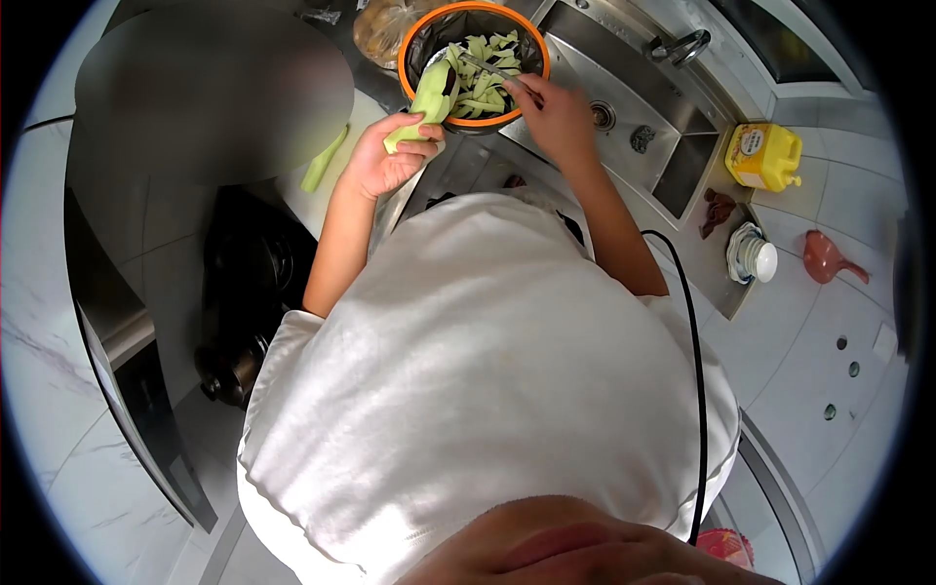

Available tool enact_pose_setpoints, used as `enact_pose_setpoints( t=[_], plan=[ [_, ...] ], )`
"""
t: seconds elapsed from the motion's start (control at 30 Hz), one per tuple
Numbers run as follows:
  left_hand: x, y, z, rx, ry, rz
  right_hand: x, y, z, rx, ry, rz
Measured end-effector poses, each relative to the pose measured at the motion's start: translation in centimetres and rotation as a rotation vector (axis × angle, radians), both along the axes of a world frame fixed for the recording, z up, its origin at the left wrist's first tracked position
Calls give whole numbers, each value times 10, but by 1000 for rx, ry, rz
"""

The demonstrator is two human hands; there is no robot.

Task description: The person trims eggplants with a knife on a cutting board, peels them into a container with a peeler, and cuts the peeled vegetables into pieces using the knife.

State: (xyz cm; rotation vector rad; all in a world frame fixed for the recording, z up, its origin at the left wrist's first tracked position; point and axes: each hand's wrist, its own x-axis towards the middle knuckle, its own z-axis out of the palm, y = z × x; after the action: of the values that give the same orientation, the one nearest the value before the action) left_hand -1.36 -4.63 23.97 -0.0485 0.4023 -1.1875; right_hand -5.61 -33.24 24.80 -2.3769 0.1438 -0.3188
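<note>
My left hand (398, 156) is wrapped round the lower end of a pale green, partly peeled vegetable (430, 102), which has a dark patch of skin on its right side. The vegetable is tilted over the left rim of an orange-rimmed bin (409, 60) with a dark liner. Green peelings (485, 93) lie in the bin. My right hand (556, 112), at the bin's right rim, is closed on the handle of a metal peeler (485, 66) that points left towards the top of the vegetable. Whether its blade touches the vegetable is too small to tell.
A steel sink (639, 97) with a faucet (682, 45) is at the right. Beyond it stand a yellow jug (763, 156) and stacked bowls (750, 254). Another green vegetable (325, 161) lies on a pale board at the left. A plastic bag (382, 29) is behind the bin.
</note>
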Motion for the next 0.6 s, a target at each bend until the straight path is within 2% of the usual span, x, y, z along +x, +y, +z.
enact_pose_setpoints(
  t=[0.1,0.2,0.27,0.4,0.47,0.53,0.6],
  plan=[
    [2,-3,3,-118,24,-26,-2,4,0,-80,18,-9],
    [5,-3,-3,-120,40,-27,-3,8,2,-73,-31,-8],
    [4,-4,-1,-152,60,-30,-8,13,18,86,1,94],
    [6,-1,-8,-212,51,-64,2,5,-7,84,35,261],
    [0,-1,-12,-212,28,-64,21,-5,-34,-36,80,30],
    [-3,-2,-8,-207,-1,-68,23,-16,-25,14,169,-42],
    [-7,0,-4,-215,5,-27,21,-18,-18,-32,-10,-78]
  ],
)
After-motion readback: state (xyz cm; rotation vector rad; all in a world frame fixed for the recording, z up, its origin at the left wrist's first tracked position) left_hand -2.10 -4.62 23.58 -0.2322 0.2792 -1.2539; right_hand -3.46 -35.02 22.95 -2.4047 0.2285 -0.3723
